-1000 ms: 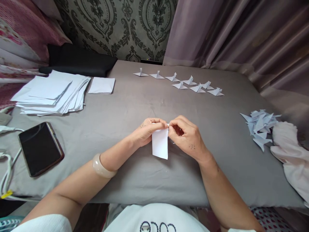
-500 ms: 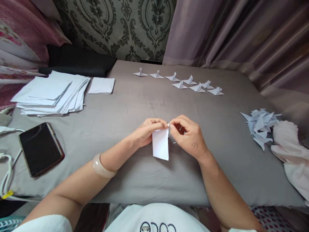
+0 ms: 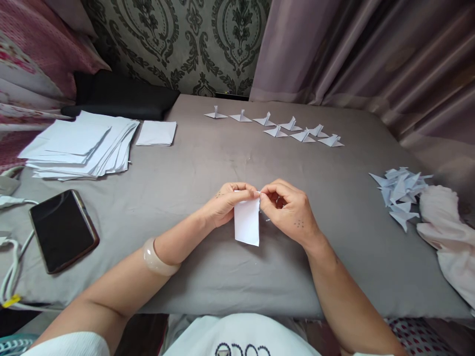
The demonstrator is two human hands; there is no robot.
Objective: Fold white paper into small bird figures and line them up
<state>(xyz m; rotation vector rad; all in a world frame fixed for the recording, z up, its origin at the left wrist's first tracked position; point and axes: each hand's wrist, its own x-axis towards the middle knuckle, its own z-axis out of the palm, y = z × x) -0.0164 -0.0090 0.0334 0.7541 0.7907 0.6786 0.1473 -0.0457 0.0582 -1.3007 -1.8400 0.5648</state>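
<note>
A small white sheet of paper, longer than wide, hangs between my hands above the table's front half. My left hand grips its upper edge, thumb in front and fingers behind. At the top right corner, my right hand is closed in a pinch, its thumb and forefinger touching the paper's edge. Tiny white scraps show beside the sheet, near my right fingers. The fingertips hide the very corner of the paper.
Folded paper birds stand in two rows at the back. More lie heaped at the right, against a pale cloth. At the left are a stack of paper, a smaller stack, a phone and white cables.
My right fingertips have shifted slightly left, closer against the paper's top corner. The left hand and sheet stay nearly in place.
</note>
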